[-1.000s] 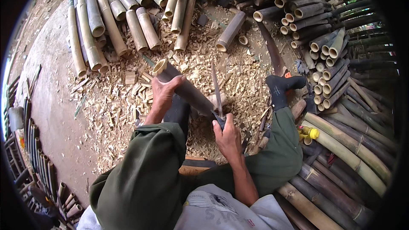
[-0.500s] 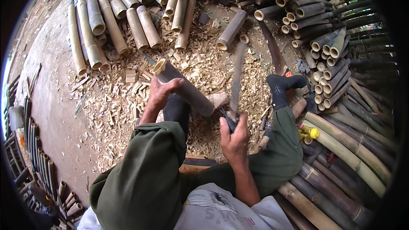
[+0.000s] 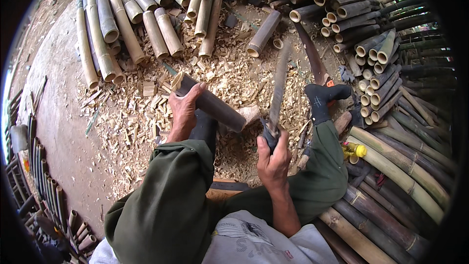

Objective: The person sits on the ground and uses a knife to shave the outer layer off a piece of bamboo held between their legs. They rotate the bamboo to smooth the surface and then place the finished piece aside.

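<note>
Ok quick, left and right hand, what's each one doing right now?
Left hand: closed around the dark bamboo section, steadying it.
Right hand: closed on the handle of the long knife, blade raised.

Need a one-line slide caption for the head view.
Left hand steadies a dark bamboo section while right hand raises a long machete above pale wood chips.

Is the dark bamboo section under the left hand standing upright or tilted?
Tilted. The bamboo section slants from its cut top end by the left hand down to its lower end, resting on a wooden block.
</note>
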The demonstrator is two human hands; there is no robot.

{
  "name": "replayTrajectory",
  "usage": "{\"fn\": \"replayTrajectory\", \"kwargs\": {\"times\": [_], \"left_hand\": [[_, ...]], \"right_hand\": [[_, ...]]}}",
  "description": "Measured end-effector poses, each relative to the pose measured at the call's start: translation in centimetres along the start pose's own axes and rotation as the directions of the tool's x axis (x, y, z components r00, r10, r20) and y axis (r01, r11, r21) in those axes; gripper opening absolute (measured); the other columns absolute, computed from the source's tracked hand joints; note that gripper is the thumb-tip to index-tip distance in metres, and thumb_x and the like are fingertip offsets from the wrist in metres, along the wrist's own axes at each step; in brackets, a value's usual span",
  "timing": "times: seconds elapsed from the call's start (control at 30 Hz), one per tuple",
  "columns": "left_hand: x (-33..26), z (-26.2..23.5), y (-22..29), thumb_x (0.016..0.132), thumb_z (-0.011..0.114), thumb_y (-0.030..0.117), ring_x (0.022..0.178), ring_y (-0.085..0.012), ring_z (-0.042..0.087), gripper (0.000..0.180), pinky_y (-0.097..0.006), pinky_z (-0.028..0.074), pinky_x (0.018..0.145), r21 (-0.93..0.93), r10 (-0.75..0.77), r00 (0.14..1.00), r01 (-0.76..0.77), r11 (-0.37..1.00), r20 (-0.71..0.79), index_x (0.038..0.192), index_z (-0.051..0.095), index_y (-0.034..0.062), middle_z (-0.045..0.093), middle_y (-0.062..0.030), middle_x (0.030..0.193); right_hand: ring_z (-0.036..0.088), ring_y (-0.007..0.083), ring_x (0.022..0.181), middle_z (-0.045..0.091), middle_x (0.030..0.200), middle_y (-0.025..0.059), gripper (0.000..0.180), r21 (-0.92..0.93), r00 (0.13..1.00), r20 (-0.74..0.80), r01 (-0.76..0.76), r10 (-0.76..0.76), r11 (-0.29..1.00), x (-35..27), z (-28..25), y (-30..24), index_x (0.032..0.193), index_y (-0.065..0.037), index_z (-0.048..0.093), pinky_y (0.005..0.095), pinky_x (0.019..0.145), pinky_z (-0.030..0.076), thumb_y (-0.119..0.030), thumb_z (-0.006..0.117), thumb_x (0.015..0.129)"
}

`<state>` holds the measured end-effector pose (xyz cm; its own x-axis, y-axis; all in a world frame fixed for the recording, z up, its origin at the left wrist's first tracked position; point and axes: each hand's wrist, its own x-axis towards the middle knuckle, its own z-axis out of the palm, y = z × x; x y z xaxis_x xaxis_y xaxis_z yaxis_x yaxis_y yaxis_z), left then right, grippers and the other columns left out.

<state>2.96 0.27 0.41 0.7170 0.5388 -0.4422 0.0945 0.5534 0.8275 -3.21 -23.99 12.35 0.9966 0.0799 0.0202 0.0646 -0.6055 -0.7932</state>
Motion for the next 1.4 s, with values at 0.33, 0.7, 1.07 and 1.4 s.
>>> {"fn": "replayTrajectory", "kwargs": {"times": [0.33, 0.7, 1.07, 1.4], "left_hand": [[0.5, -0.7, 0.1, 0.08, 0.091, 0.011, 0.082, -0.0208, 0.072, 0.044, -0.035, 0.06, 0.079, -0.146, 0.052, 0.987, -0.03, 0.989, 0.15, 0.112, 0.066, -0.006, 0.074, -0.0117, 0.094], [0.4, 0.7, -0.6, 0.076, 0.093, 0.013, 0.083, -0.0199, 0.072, 0.047, -0.033, 0.059, 0.082, -0.044, 0.041, 0.965, -0.031, 0.999, 0.26, 0.107, 0.067, -0.0115, 0.075, -0.0155, 0.1], [-0.3, 0.0, 1.2, 0.081, 0.09, 0.018, 0.088, -0.021, 0.073, 0.051, -0.035, 0.059, 0.081, 0.16, -0.026, 0.968, -0.015, 0.987, 0.251, 0.115, 0.059, -0.006, 0.073, -0.0129, 0.102], [-2.0, -0.5, 1.7, 0.078, 0.093, 0.008, 0.084, -0.0157, 0.071, 0.054, -0.031, 0.058, 0.079, 0.067, 0.157, 0.986, -0.16, 0.985, 0.056, 0.119, 0.062, -0.0068, 0.073, -0.011, 0.1]], "right_hand": [[0.067, 0.0535, 0.08, 0.067, 0.082, 0.0293, 0.04, -0.242, 0.92, 0.235, -0.256, 0.313, 0.936, 0.2, 2.2, 3.2, 0.118, -0.002, 0.048, 0.06, 0.066, 0.049, -0.04, 0.055, 0.107], [0.069, 0.0514, 0.078, 0.069, 0.079, 0.0292, 0.04, -0.446, 0.944, 0.178, -0.173, 0.277, 0.878, -0.2, 4.9, 9.8, 0.117, 0.001, 0.049, 0.0577, 0.064, 0.052, -0.035, 0.06, 0.104], [0.07, 0.0481, 0.077, 0.07, 0.082, 0.0256, 0.036, -0.38, 0.922, 0.192, -0.246, 0.336, 0.891, -0.9, 4.0, 7.1, 0.12, 0.001, 0.051, 0.0552, 0.07, 0.054, -0.031, 0.057, 0.105], [0.07, 0.0422, 0.069, 0.067, 0.078, 0.0211, 0.029, -0.079, 0.999, 0.031, -0.037, 0.039, 0.996, -0.4, 0.0, -1.6, 0.12, -0.002, 0.053, 0.0486, 0.058, 0.053, -0.02, 0.067, 0.102]]}}
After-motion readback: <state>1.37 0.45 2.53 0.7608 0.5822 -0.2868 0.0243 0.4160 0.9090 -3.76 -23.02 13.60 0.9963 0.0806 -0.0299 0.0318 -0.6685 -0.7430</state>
